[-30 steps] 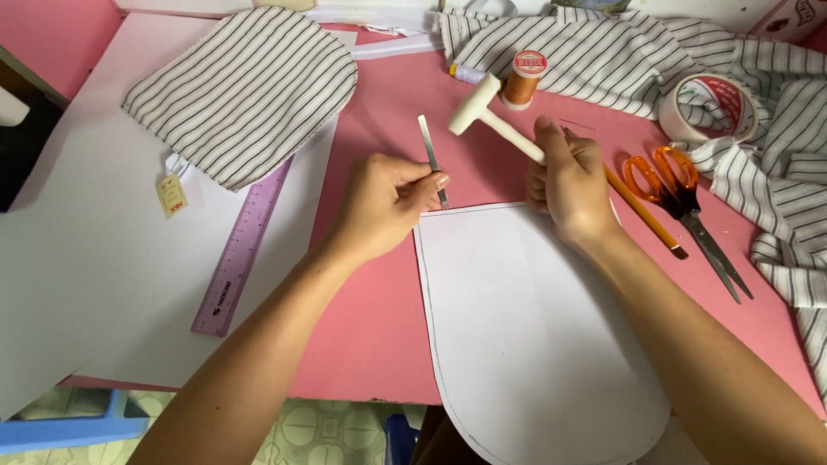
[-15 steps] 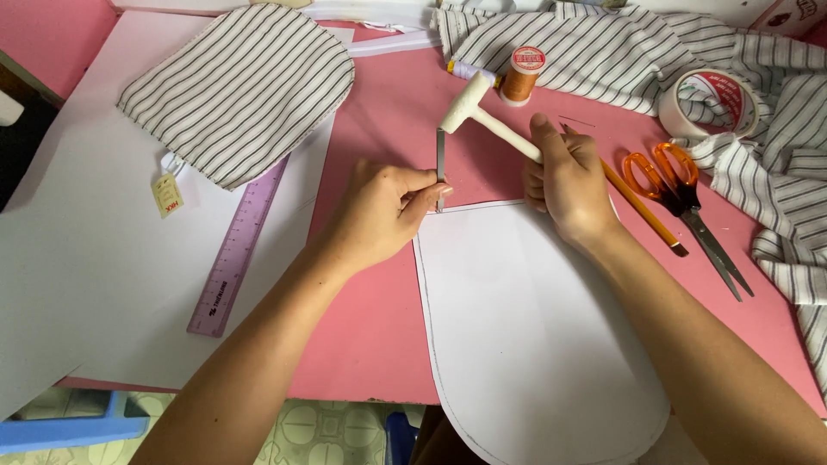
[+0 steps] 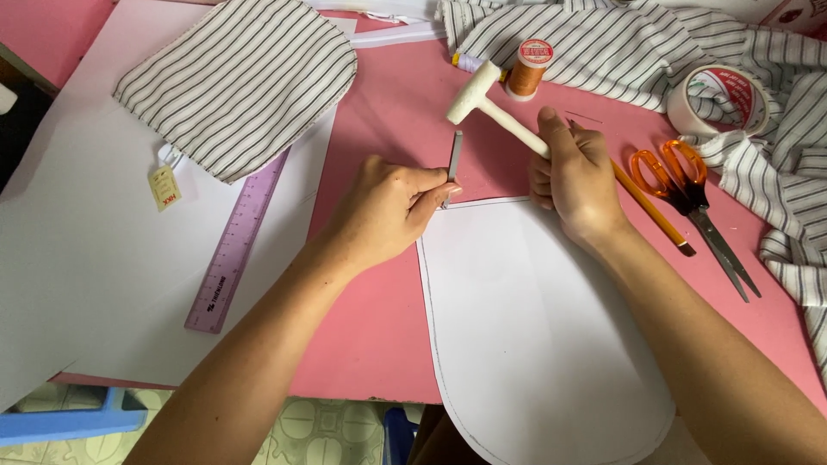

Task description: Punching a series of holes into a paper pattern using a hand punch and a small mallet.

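Lifted since before, mallet (image 3: 475,90) gripped in right hand (image 3: 579,176); left hand (image 3: 392,207) pinches punch (image 3: 453,159) upright on paper pattern (image 3: 534,319); strike squarely.

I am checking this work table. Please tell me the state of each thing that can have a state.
left hand: shut on metal punch
right hand: shut on white mallet, head raised
scissors: closed, flat
tape roll: lying flat
orange thread spool: upright
white pattern piece: flat
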